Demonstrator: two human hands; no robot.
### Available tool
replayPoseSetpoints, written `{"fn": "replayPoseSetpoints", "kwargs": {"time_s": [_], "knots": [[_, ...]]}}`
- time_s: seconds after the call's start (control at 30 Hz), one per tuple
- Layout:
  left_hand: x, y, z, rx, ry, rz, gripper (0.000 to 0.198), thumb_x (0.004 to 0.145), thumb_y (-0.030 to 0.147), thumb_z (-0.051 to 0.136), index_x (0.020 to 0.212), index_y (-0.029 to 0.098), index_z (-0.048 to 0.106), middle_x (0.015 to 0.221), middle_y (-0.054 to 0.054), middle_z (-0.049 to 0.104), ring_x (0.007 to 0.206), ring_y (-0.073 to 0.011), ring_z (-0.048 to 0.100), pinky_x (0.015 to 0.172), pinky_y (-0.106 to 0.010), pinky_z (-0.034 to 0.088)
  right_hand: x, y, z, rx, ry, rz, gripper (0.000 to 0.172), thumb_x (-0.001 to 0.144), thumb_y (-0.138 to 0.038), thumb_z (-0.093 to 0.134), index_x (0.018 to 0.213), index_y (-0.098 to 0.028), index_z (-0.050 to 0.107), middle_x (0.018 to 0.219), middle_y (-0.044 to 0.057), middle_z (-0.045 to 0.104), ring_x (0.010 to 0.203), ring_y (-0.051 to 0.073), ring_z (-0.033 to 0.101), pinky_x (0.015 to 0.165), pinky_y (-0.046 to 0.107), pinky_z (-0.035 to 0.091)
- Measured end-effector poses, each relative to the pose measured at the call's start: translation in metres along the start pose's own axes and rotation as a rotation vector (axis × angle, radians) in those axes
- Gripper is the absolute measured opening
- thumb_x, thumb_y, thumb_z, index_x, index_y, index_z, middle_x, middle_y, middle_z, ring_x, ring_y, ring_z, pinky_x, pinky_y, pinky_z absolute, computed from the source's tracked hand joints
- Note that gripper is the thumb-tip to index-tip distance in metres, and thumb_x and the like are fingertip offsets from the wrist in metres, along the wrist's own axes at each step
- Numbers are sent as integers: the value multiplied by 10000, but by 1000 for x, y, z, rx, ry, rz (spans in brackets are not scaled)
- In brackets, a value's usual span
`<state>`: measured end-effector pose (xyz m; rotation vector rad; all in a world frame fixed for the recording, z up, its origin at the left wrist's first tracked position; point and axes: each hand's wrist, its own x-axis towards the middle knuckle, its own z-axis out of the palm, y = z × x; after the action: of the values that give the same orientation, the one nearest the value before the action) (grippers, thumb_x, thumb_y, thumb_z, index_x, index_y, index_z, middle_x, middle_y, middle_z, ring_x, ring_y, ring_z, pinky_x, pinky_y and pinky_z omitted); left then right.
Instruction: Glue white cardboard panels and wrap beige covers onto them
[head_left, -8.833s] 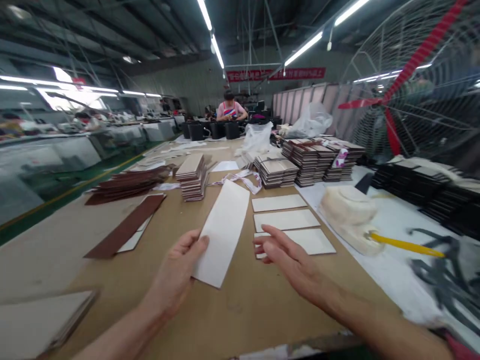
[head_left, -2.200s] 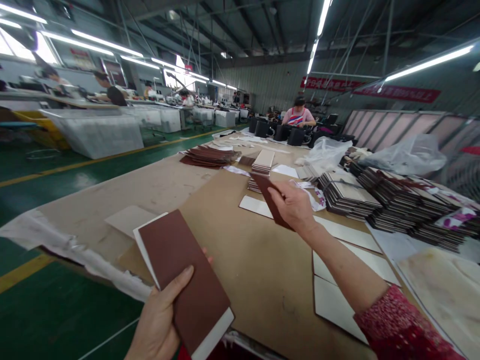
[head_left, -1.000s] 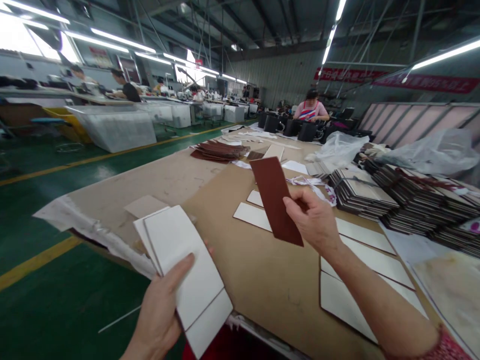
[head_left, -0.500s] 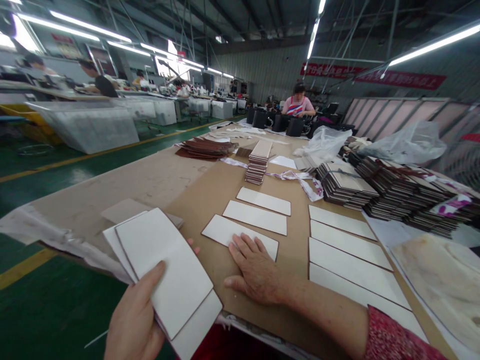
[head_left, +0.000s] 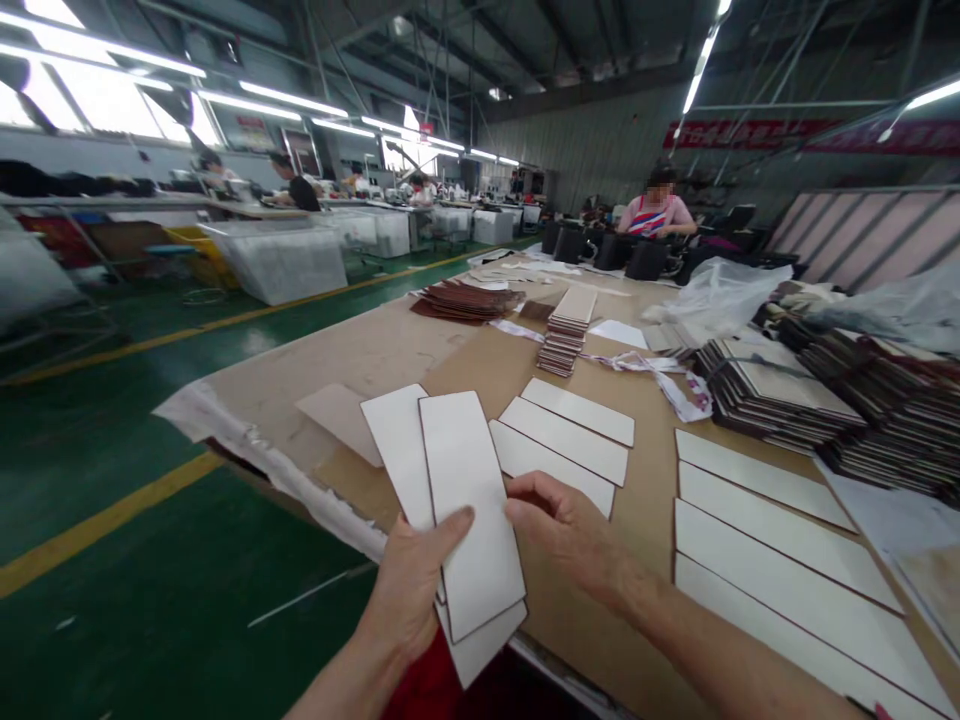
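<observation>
My left hand point(head_left: 420, 570) grips a few white rectangular panels point(head_left: 469, 500) with dark edges, fanned out, its thumb lying on the top one. The thumb and bent fingers of my right hand point(head_left: 577, 535) close on the right edge of the top panel. Just beyond my right hand, three white panels point(head_left: 577, 410) lie in a column on the brown board, the nearest partly hidden by it. Another column of white panels point(head_left: 780, 540) lies to the right, partly behind my right forearm. A pale panel point(head_left: 341, 420) rests on the table left of the held ones.
A stack of narrow panels point(head_left: 568, 330) stands mid-table, beside brown pieces point(head_left: 461, 300). Tied stacks point(head_left: 780, 390) and clear plastic point(head_left: 731, 290) are at the right. A person point(head_left: 656, 212) works at the far end. The table's edge point(head_left: 300, 490) runs along the left.
My right hand has left the nearest table panel and come to the held panels' edge. My left hand has brought its panels closer to my right. The view has swung left.
</observation>
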<state>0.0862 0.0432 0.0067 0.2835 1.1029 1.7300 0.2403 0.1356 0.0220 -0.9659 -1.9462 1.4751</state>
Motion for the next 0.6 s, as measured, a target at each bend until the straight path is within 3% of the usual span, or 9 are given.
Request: {"fn": "replayPoseSetpoints", "kwargs": {"time_s": [0.1,0.2,0.37,0.43,0.5,0.6], "knots": [[-4,-7,2,15,-50,-21,846,636,244,890,1381,128,506,970,-144,763,735,-254,726,668,-371,618,-2,-4,12,269,76,106,247,779,-397,721,802,-181,604,706,-35,571,661,120,501,634,246,397],[-8,-9,1,19,-73,-54,835,633,260,894,1370,131,524,1005,-149,759,786,-285,735,702,-405,624,-1,-10,11,378,87,153,306,745,-426,749,765,-170,583,672,-44,535,630,105,450,603,234,360],[-10,15,-12,12,106,-33,613,701,343,840,1254,168,643,1079,-130,753,900,-330,737,716,-418,644,3,-26,-22,361,158,108,321,769,-460,728,795,-187,561,682,-51,529,595,99,427,547,222,333],[-11,31,-20,50,180,70,502,760,374,780,1214,188,676,1118,-109,746,962,-339,725,710,-420,652,2,-21,-33,205,94,132,253,812,-417,689,815,-191,576,684,-46,535,585,106,437,542,230,339],[-11,47,-30,98,284,216,470,794,360,738,1244,248,659,1143,-57,743,1020,-332,710,726,-428,655,-3,-9,-36,-106,6,141,136,857,-318,637,823,-189,608,702,-23,567,619,133,488,582,261,387],[-8,62,-45,171,399,388,557,797,354,720,1333,365,568,1161,19,739,1095,-315,682,809,-452,642,-14,11,-27,-644,-2,-37,87,887,-168,580,885,-168,666,906,64,641,869,215,576,808,366,468]]}}
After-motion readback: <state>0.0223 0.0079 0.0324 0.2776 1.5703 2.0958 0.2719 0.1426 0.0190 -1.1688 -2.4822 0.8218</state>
